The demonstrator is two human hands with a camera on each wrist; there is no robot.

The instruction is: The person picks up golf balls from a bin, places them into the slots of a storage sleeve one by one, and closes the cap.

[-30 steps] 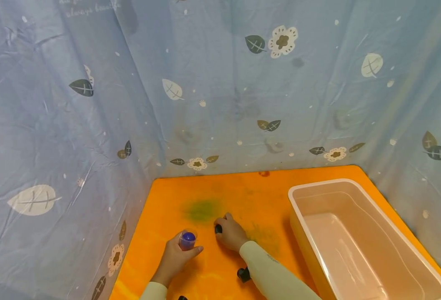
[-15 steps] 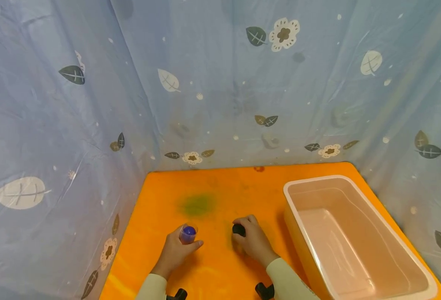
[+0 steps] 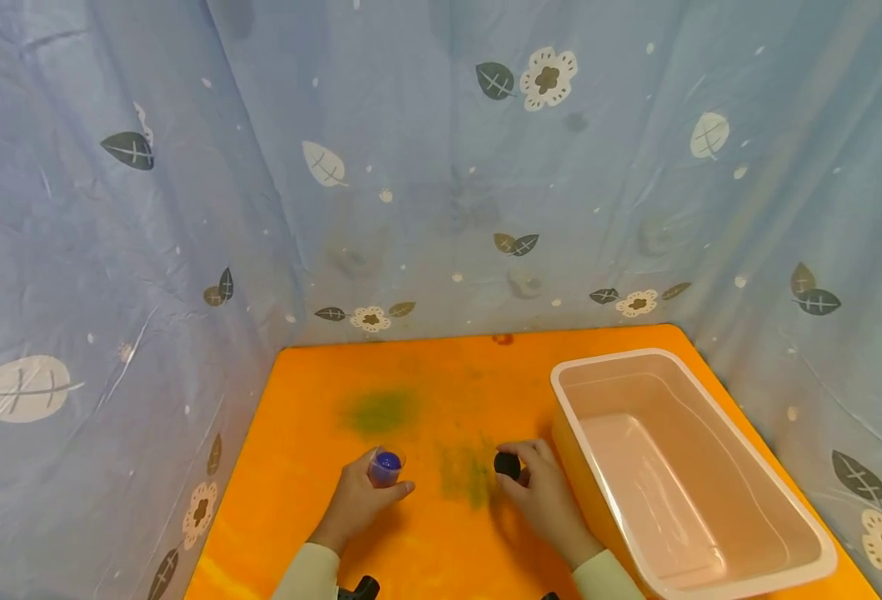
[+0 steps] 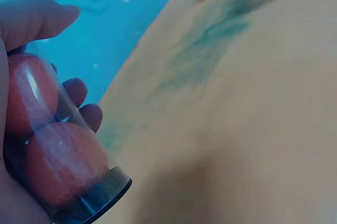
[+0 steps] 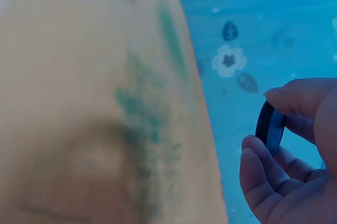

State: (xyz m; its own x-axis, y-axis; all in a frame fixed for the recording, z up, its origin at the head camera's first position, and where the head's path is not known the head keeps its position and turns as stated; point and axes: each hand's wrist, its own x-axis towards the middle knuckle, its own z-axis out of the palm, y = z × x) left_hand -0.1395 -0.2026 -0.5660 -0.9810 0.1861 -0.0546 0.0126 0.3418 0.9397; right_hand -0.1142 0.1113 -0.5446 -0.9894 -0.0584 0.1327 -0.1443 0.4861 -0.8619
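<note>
My left hand (image 3: 353,504) grips a clear plastic tube (image 3: 386,481), with a blue ball (image 3: 388,461) showing at its open top. Seen from the left wrist, the tube (image 4: 95,195) has a dark base and holds two balls (image 4: 66,163), which look reddish there. Fingers and thumb wrap round its side. To the right, my right hand (image 3: 549,504) pinches a round black cap (image 3: 507,465) between thumb and fingertips. The right wrist view shows this cap (image 5: 270,126) edge-on, held above the table surface.
A large pale plastic tub (image 3: 591,446) stands on the right of the orange table (image 3: 426,550). Green smudges (image 3: 381,411) mark the tabletop. Blue patterned curtains (image 3: 426,233) hang behind and on both sides.
My right hand has moved right with the black cap, away from the left hand and toward the tub. The left hand keeps its grip on the tube. The head view has shifted slightly.
</note>
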